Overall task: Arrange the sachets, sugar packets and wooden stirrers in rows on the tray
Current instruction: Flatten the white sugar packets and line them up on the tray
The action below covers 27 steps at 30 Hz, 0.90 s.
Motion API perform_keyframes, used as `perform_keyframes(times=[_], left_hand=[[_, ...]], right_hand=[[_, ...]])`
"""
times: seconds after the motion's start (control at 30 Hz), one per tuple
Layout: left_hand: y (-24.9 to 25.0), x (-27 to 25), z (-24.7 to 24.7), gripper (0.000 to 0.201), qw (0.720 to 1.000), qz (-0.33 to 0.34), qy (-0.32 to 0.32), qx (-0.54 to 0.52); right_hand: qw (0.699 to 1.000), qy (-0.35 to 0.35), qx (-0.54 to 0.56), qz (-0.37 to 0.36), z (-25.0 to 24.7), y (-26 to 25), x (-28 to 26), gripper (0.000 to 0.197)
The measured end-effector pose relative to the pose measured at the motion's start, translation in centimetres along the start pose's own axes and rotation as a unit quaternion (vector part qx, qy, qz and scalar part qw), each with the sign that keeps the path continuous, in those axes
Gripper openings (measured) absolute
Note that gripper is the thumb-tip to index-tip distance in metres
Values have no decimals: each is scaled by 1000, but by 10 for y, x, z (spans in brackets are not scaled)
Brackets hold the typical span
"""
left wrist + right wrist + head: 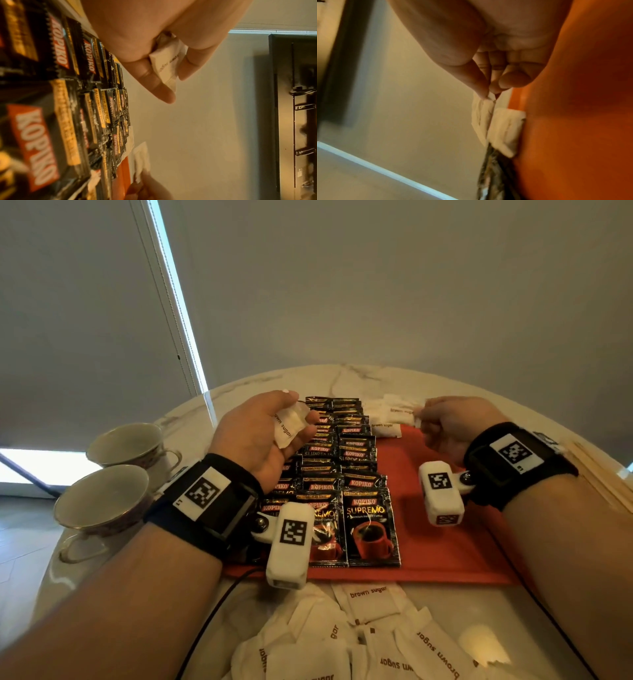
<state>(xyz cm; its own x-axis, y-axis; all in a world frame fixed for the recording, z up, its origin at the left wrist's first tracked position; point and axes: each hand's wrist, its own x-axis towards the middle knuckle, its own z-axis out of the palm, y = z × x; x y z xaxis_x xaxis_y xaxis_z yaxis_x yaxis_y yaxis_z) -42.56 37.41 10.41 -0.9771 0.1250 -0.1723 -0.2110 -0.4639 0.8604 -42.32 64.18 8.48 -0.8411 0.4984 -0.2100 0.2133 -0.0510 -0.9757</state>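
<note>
The tray [445, 529] is red and lies on the table [359, 378]. Black sachets [371, 525] fill its left part in overlapping rows. At its far edge lie a few white sugar packets [387, 429]. The right hand [448, 426] pinches one packet [482, 116] there by its corner. The left hand [263, 436], above the tray's left side, curls round a small stack [287, 426] of packets. More packets form a loose heap [370, 642] just in front of the tray, stirrers [603, 474] lie right of it, and two cups [113, 474] stand left.

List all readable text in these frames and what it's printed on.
"KOPIKO": coffee sachets on the tray.
"SUPREMO": nearest sachets.
"brown sugar": sugar packet in the left hand; also the loose packets.
Small print on sachets: too small to read.
Wrist markers: patterns only.
</note>
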Motion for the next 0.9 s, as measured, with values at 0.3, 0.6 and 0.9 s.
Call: perform_keyframes(times=[0.3, 0.6, 0.9], left_hand=[[0, 0, 0, 23, 1000, -7, 4, 6], [3, 1, 0, 27, 1000, -3, 2, 3], [4, 1, 0, 30, 1000, -4, 7, 1]], right_hand=[[987, 0, -145, 67, 7, 1, 4, 5], [979, -17, -192, 63, 18, -8, 4, 1], [994, -31, -78, 76, 19, 4, -10, 6]])
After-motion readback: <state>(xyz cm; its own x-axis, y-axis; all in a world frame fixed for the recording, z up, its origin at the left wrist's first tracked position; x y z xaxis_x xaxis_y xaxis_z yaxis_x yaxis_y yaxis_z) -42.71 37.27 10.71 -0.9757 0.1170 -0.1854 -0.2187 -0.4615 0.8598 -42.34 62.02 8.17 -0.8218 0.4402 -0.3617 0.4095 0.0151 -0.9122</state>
